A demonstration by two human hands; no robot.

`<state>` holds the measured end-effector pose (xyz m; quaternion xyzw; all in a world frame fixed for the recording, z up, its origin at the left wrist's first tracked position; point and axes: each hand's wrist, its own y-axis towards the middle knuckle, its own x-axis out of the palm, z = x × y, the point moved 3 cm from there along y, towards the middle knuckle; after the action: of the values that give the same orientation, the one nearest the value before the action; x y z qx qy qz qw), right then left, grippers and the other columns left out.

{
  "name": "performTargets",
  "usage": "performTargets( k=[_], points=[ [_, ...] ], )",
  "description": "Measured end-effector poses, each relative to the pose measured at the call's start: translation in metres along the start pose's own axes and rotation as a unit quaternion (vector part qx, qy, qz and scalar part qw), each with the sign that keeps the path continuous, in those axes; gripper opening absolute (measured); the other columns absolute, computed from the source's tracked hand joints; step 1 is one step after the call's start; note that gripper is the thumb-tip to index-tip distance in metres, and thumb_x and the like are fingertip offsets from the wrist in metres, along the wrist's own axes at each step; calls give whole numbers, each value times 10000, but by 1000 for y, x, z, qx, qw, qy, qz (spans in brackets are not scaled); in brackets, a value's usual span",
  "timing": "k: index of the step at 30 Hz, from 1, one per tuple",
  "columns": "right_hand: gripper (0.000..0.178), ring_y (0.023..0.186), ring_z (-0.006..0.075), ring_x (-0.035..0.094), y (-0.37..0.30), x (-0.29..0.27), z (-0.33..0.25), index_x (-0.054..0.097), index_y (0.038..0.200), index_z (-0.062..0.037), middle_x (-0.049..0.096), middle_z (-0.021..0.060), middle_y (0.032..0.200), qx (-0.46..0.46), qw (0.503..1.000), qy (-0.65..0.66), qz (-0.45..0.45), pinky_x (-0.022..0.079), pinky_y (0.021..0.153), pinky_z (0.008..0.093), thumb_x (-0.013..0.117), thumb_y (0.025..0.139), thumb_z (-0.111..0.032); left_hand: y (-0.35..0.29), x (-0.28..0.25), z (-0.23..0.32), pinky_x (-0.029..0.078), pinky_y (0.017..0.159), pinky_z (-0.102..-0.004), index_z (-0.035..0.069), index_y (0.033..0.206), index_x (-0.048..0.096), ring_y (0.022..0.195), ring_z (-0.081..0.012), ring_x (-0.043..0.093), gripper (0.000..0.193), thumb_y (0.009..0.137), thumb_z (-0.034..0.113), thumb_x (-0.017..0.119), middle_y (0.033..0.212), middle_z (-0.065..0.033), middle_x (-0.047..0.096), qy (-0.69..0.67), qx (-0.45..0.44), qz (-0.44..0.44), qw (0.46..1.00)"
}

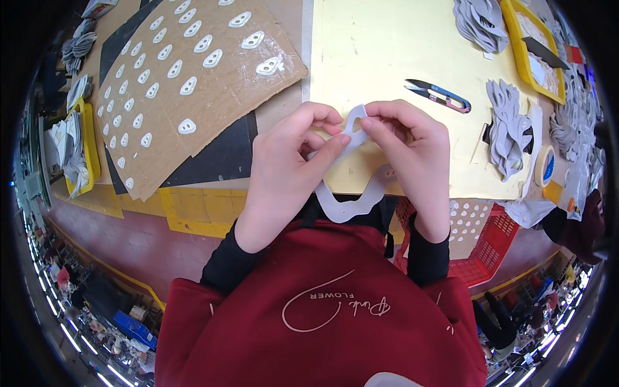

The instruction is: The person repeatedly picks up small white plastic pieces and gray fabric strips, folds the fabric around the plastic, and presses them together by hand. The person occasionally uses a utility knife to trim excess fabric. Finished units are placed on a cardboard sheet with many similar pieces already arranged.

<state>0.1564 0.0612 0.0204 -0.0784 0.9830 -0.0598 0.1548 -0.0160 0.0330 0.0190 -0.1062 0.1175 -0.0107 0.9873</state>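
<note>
A pale grey, flexible cut piece [349, 208], wavy in outline like a shoe-upper part, hangs in a loop over the table's near edge. My left hand [291, 158] pinches it between thumb and fingers near its upper end. With thumb and forefinger, my right hand [409, 138] grips the tip beside an opening in the piece. Both hands are close together in front of my body, and their curled fingers partly hide the piece. Beyond my right hand, thread snips [445, 97] with a dark blade and blue and pink handles lie on the yellow table surface [380, 48].
At left, a cardboard sheet [225, 84] bears rows of small white two-holed pieces. Stacked grey cut pieces [506, 129] lie at right, near a tape roll [545, 166] and a yellow tray [520, 64]. A red crate [487, 251] stands below the table edge.
</note>
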Motion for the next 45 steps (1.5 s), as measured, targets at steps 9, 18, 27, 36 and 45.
performTargets(
  k=[9, 18, 27, 36, 45],
  points=[
    [108, 576, 80, 494, 10, 1, -3, 716, 883, 7, 607, 4, 669, -43, 984, -171, -21, 397, 528, 241, 748, 840, -86, -6, 5, 3, 466, 567, -231, 20, 944, 717, 595, -76, 579, 105, 865, 75, 761, 711, -39, 647, 120, 18, 36, 992],
    [126, 579, 13, 490, 22, -2, 0, 721, 876, 37, 638, -18, 682, 15, 984, -166, -67, 404, 531, 184, 761, 836, -76, -5, 11, 1, 428, 541, -195, 22, 937, 737, 550, -19, 517, 105, 855, 75, 775, 627, 2, 614, 136, -3, 47, 990],
    [114, 577, 7, 484, 23, -3, 0, 720, 865, 29, 631, -28, 673, 12, 984, -165, -71, 387, 523, 178, 757, 839, -76, -2, 9, 1, 427, 526, -198, 20, 900, 731, 544, -19, 539, 79, 853, 77, 762, 646, -5, 647, 134, -18, 38, 990],
    [97, 573, 6, 461, 22, -4, 1, 712, 850, 16, 606, -42, 658, 8, 984, -159, -74, 373, 520, 179, 751, 844, -73, 7, 12, 1, 487, 585, -302, 42, 833, 671, 595, -149, 625, 113, 818, 135, 733, 723, -42, 676, 175, -79, 10, 981],
    [98, 568, 13, 438, 21, -4, 2, 710, 881, 14, 564, -47, 637, -16, 985, -149, -80, 355, 509, 193, 754, 842, -65, 10, 10, 4, 428, 552, -360, 64, 815, 624, 563, -208, 586, 122, 819, 149, 712, 611, -34, 556, 200, -116, 0, 973]
  ],
)
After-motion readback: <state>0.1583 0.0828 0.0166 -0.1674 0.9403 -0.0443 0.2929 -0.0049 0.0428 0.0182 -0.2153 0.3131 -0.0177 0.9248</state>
